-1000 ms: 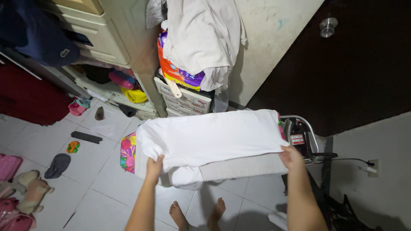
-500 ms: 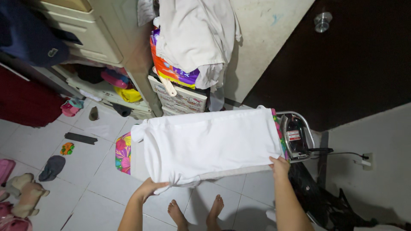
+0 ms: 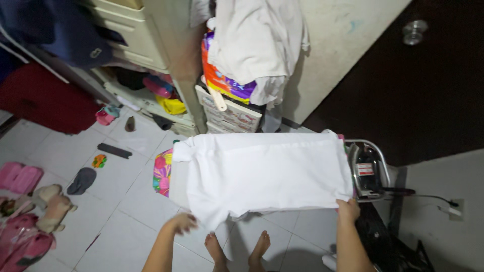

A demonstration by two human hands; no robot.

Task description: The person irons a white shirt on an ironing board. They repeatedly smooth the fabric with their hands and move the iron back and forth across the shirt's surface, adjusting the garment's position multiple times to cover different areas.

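Head view looks down on our ironing board [image 3: 162,174], and we read it from the left. Toys [image 3: 48,206] and a dark sock [image 3: 81,180] lie on the floor [image 3: 121,201] well left of the board. Our left hand [image 3: 182,221] is blurred below the lower left corner of the white shirt [image 3: 262,171]; we cannot tell whether it is spread or pinching, or whether it touches the cloth at all. The shirt lies flat across the board, its left end bunched and hanging over the near edge. Our right hand [image 3: 348,209] pinches the lower right corner. Just beside that hand the iron [image 3: 367,171] rests in its rack. We judge that a pull from the right alone could drag the shirt askew or off the board, and a careless sweep could brush the iron. Our bare feet [image 3: 239,249] stand under the overhang.
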